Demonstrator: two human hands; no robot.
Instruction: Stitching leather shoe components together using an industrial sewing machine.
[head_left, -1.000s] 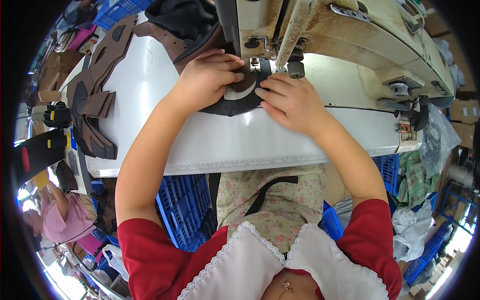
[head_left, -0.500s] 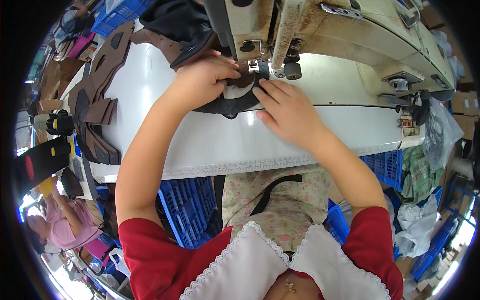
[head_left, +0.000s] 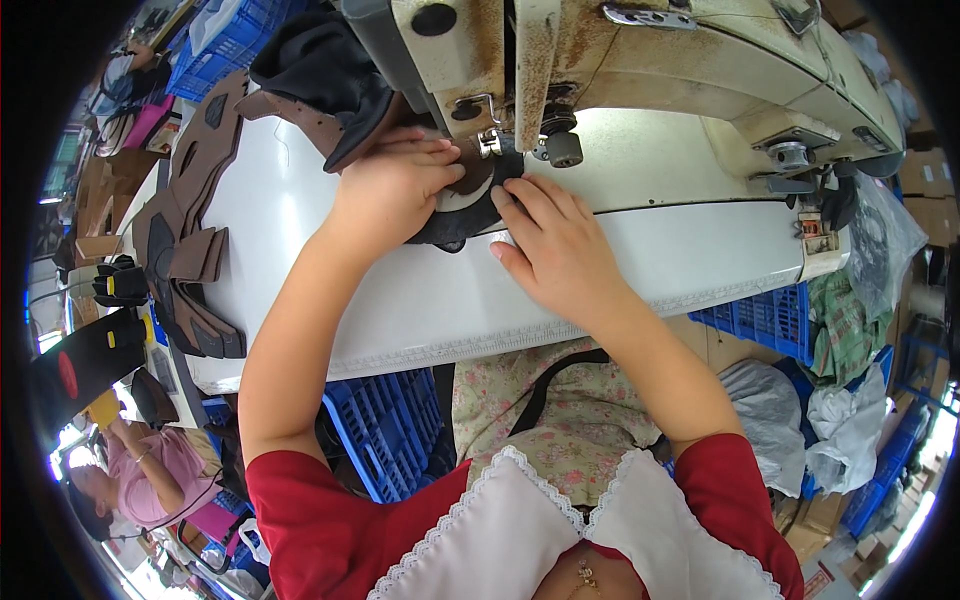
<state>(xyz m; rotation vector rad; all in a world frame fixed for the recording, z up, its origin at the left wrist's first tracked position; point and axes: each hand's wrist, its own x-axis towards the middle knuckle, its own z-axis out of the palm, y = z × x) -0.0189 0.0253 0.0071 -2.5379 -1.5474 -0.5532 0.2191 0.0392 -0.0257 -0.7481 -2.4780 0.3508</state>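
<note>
A brown and black shoe upper lies on the white sewing table, its curved black edge reaching under the presser foot of the sewing machine. My left hand is closed on the brown part of it, left of the foot, with thumb and bent fingers together. On the near right side, my right hand rests its outstretched fingertips on the black edge, thumb spread apart. More of the black lining and brown material bunches up beyond my left hand. The needle tip is too small to make out.
The machine's beige head overhangs the far side. Brown cut pieces lie stacked along the table's left. Blue crates stand below the near edge. A person in pink sits at far left; plastic bags lie at right.
The whole view has shifted slightly. My right fingertips sit a little farther back from the presser foot along the black edge; my left hand stays on the upper.
</note>
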